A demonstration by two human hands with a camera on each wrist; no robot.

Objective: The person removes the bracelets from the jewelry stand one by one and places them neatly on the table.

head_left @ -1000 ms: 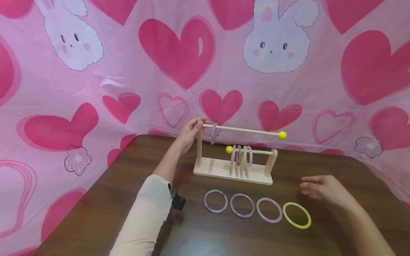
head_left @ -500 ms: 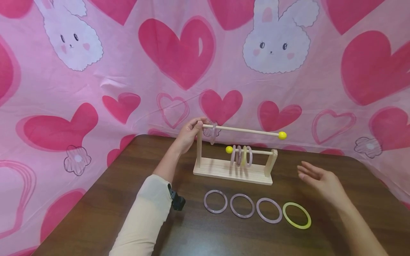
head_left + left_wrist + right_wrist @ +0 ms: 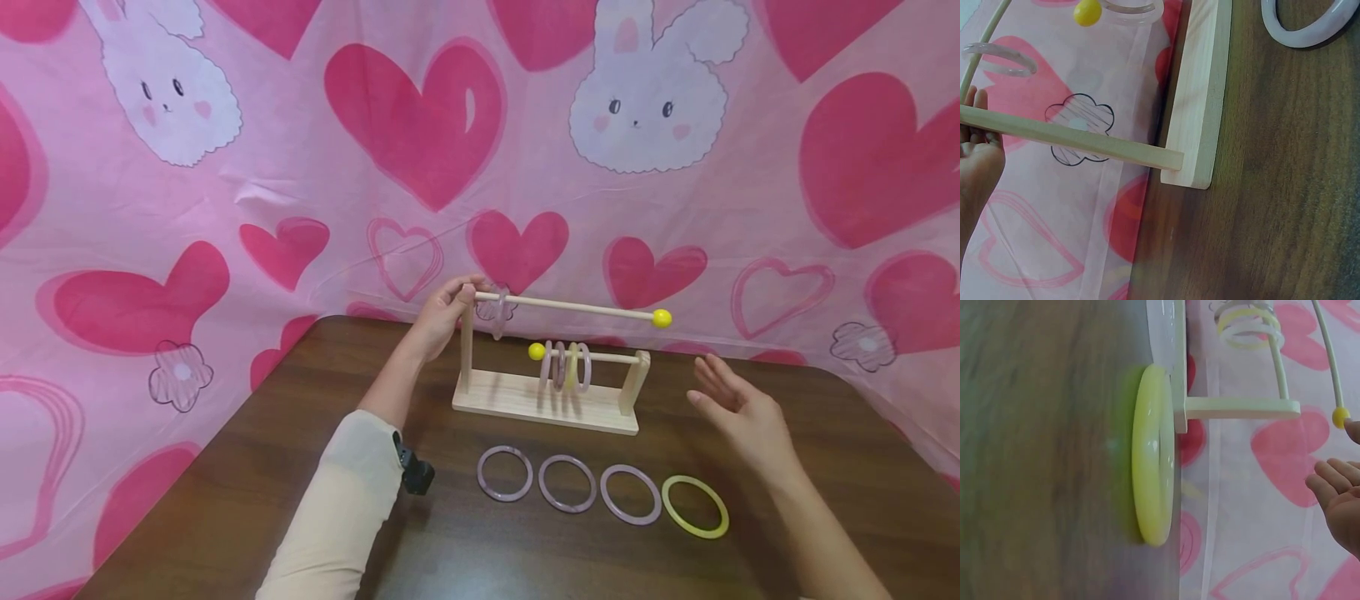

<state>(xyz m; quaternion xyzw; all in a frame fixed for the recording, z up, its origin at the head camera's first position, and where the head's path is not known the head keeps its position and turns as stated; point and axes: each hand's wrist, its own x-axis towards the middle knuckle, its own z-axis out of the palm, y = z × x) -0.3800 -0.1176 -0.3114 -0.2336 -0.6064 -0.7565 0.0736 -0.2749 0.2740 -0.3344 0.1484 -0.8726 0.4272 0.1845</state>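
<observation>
My left hand point(image 3: 438, 323) grips the top of the left post of a wooden ring stand point(image 3: 517, 402), thumb in front and fingers behind. One pale purple ring point(image 3: 499, 327) hangs on the upper rod point(image 3: 581, 307) near that hand. Several purple rings and a yellow ring point(image 3: 573, 367) hang on the lower rod point(image 3: 615, 357). My right hand point(image 3: 750, 421) is in the air right of the stand, fingers extended and thumb apart, holding nothing. In the right wrist view its fingers point(image 3: 1330, 478) appear below the upper rod's yellow end ball point(image 3: 1340, 417).
In front of the stand, three purple rings, the leftmost ring point(image 3: 481, 473) among them, and a yellow ring point(image 3: 708, 533) lie flat in a row on the dark wooden table point(image 3: 450, 550). A pink cloth point(image 3: 300, 167) with hearts and rabbits hangs behind.
My right hand has risen and moved slightly left toward the stand, its fingers and thumb spreading apart. The left hand, stand and rings stay where they were.
</observation>
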